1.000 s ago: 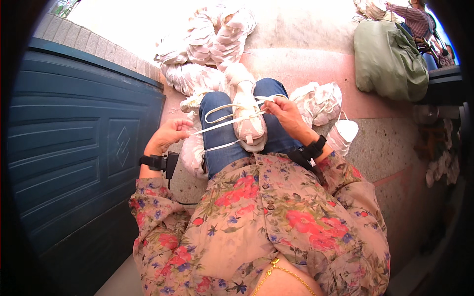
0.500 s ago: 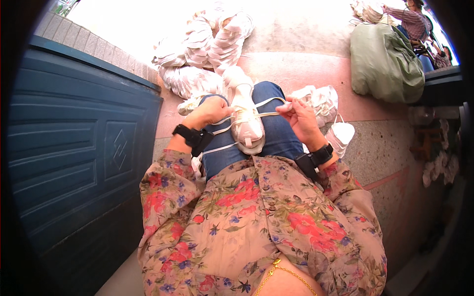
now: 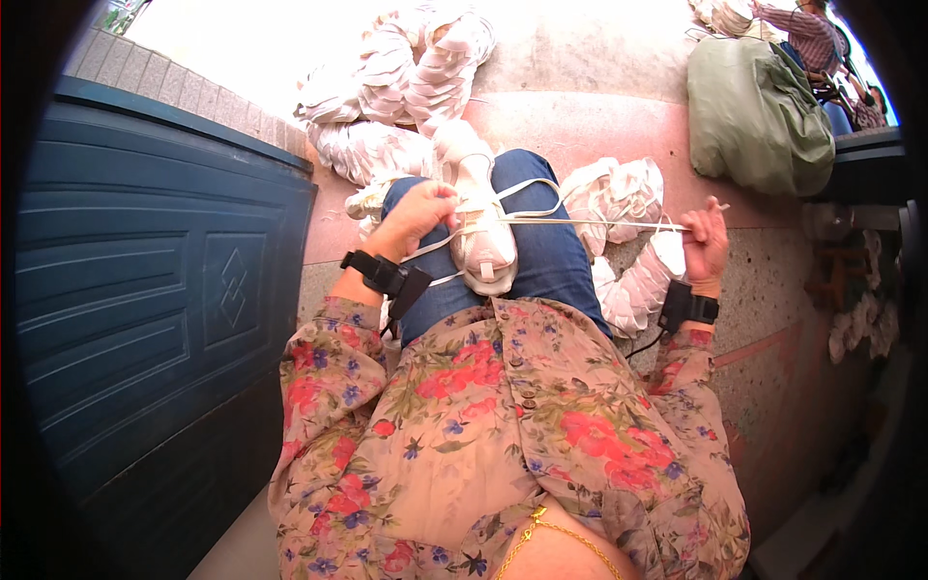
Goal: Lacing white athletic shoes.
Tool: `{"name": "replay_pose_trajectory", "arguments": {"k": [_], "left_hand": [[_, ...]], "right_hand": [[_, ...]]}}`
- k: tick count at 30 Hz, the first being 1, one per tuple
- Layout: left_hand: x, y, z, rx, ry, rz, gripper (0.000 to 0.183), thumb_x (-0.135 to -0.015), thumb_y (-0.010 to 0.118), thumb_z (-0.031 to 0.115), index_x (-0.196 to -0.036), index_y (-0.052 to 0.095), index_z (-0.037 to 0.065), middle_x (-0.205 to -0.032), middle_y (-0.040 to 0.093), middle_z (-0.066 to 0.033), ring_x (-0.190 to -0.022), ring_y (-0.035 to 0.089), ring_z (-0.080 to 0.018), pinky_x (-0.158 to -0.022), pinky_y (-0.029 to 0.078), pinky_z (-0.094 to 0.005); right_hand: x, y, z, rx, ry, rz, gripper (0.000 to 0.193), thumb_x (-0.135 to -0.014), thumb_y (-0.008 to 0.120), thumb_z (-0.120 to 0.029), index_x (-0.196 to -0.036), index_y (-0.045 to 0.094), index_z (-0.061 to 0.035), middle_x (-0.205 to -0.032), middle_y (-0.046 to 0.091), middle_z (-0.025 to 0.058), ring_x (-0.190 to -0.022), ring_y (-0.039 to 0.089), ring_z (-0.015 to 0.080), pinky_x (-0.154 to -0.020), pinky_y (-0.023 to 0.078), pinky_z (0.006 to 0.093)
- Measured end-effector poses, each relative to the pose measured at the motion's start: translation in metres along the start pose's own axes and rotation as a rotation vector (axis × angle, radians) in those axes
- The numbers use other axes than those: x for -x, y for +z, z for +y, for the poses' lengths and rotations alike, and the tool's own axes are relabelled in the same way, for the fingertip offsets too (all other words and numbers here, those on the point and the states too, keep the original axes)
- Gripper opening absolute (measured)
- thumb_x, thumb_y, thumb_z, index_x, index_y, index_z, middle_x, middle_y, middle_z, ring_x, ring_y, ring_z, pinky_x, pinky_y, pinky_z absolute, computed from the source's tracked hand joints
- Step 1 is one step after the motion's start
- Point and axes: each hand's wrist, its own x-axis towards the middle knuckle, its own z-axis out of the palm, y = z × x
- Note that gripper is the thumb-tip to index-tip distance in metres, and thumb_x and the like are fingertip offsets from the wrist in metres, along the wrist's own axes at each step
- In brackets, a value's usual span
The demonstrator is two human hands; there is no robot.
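A white sneaker [image 3: 485, 249] lies between my thighs, its heel end toward me. My right hand [image 3: 706, 240] is closed on a white shoelace [image 3: 599, 223], drawn taut out to the right from the sneaker's eyelets. Another stretch of lace makes a loose loop over my right thigh. Beside the sneaker's left edge, my left hand [image 3: 421, 217] has its fingers bent together against the lacing. What those fingertips pinch is hidden. More lace hangs across my left thigh below that hand.
Bundles of pale shoe parts [image 3: 411, 82] are heaped ahead. More white shoe pieces [image 3: 619, 198] lie right of my knee, close to the right hand. A blue panelled door [image 3: 164, 280] stands at left. A green sack [image 3: 759, 116] and another person [image 3: 807, 34] are at far right.
My right hand has moved far out to the right, pulling the lace straight. The left hand has stayed beside the sneaker, its fingertips shifting slightly up along the edge.
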Motion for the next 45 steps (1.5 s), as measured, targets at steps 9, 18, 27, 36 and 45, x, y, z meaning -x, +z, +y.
{"name": "replay_pose_trajectory", "arguments": {"k": [9,18,27,36,45], "left_hand": [[-0.004,0.013,-0.022,-0.231,0.269,0.251,0.024,-0.081,0.053,0.007,-0.102,0.054,-0.003,-0.089,0.062,-0.008,-0.08,0.057,-0.0126,-0.076,0.044,-0.0251],[0.01,0.015,-0.043,-0.734,0.448,0.321,0.019,-0.076,0.059,0.01,-0.092,0.06,-0.001,-0.077,0.061,-0.0131,-0.074,0.059,-0.0224,-0.067,0.046,-0.0307],[0.0,0.035,-0.033,-0.871,0.85,0.338,0.024,-0.07,0.056,0.0,-0.094,0.058,0.001,-0.07,0.058,-0.0113,-0.075,0.055,-0.0279,-0.068,0.045,-0.0365],[0.002,0.022,-0.049,-0.486,0.521,0.418,0.023,-0.073,0.056,0.001,-0.096,0.058,-0.002,-0.072,0.058,-0.0103,-0.066,0.057,-0.02,-0.064,0.047,-0.0293],[0.002,0.014,-0.028,-0.58,0.43,0.185,0.019,-0.076,0.058,0.015,-0.085,0.063,-0.001,-0.076,0.062,-0.018,-0.073,0.061,-0.0282,-0.067,0.047,-0.0343]], "right_hand": [[0.004,-0.012,-0.045,-0.137,-0.174,-0.112,0.02,-0.094,0.039,-0.012,-0.105,0.05,0.0001,-0.051,0.024,-0.0023,-0.049,0.028,0.0086,-0.063,0.038,0.0264],[-0.032,0.02,0.004,0.347,0.104,0.129,0.018,-0.091,0.048,-0.022,-0.099,0.054,-0.0065,-0.055,0.026,-0.0071,-0.044,0.023,0.0034,-0.038,0.021,0.0173],[-0.022,0.068,0.155,1.357,0.166,-0.466,0.021,-0.087,0.053,-0.02,-0.089,0.062,-0.0017,-0.062,0.056,0.005,-0.062,0.053,0.0134,-0.058,0.042,0.0278],[-0.015,0.11,0.175,1.737,0.303,-0.557,0.032,-0.086,0.047,-0.028,-0.08,0.06,0.0007,-0.076,0.059,0.0228,-0.077,0.058,0.0378,-0.068,0.044,0.0426],[-0.016,0.115,0.163,1.713,0.413,-0.471,0.032,-0.082,0.051,-0.028,-0.076,0.06,0.0021,-0.07,0.057,0.0226,-0.071,0.058,0.0369,-0.063,0.043,0.0408]]}}
